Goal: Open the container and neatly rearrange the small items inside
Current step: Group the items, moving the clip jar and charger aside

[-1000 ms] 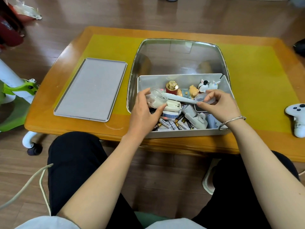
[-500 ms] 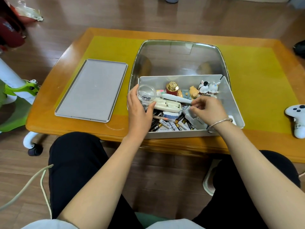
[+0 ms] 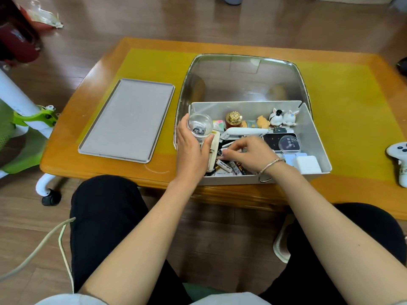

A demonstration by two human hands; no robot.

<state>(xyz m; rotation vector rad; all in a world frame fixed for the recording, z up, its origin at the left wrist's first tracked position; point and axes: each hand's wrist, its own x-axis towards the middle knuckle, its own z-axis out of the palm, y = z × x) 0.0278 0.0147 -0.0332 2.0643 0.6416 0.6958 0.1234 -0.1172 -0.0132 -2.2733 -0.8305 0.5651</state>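
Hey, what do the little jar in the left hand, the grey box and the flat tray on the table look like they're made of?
The small jar in the left hand looks like clear glass or hard plastic: you see straight through it, with bright glints. The grey box seems matte plastic or painted metal, with thin, even, dull walls; I can't tell which. The flat tray has the same dull grey finish with a raised rim.

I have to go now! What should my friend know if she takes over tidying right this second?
Left hand: holds the small clear jar at the grey box's left end.
Right hand: fingers down among the loose batteries, pinching something too small to tell.
Done: box is open, its lid lies on the table to the left.
Left: sort the batteries and other bits neatly.
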